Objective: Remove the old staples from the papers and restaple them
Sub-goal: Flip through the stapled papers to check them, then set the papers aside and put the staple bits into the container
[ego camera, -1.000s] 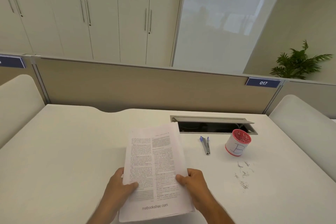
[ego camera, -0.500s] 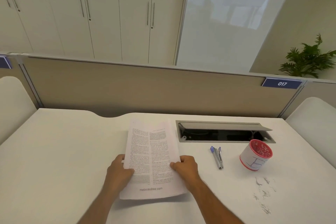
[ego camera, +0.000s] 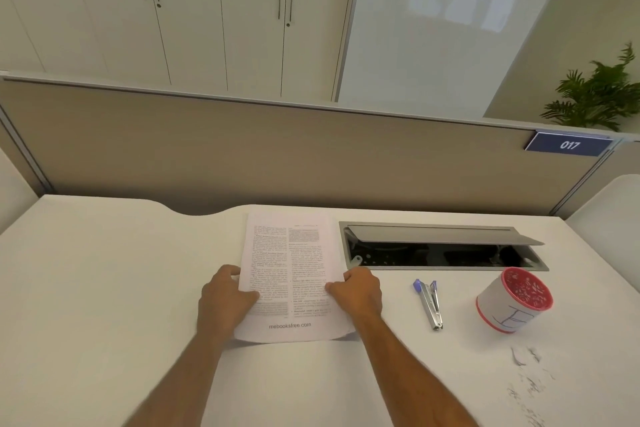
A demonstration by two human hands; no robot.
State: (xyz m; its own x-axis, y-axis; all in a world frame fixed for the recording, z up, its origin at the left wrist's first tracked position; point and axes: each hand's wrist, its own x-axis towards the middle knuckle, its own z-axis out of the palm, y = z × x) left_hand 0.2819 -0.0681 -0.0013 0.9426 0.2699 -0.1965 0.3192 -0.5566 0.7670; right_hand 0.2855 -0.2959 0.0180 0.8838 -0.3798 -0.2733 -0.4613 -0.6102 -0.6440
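A smooth, matte white desk [ego camera: 104, 288] carries a thin stack of papers [ego camera: 289, 274] — white sheets printed in two columns of small black text, with a web address across the bottom margin. The stack lies flat near the middle of the desk, its lower edge curling slightly. The left hand [ego camera: 225, 298] pinches its left edge and the right hand [ego camera: 358, 291] its right edge, thumbs on top. To the right lies a slim metal stapler [ego camera: 429, 303] with a blue tip, then a round cup [ego camera: 512, 300] with a red rim — loose bent staples [ego camera: 526, 367] scattered just below it.
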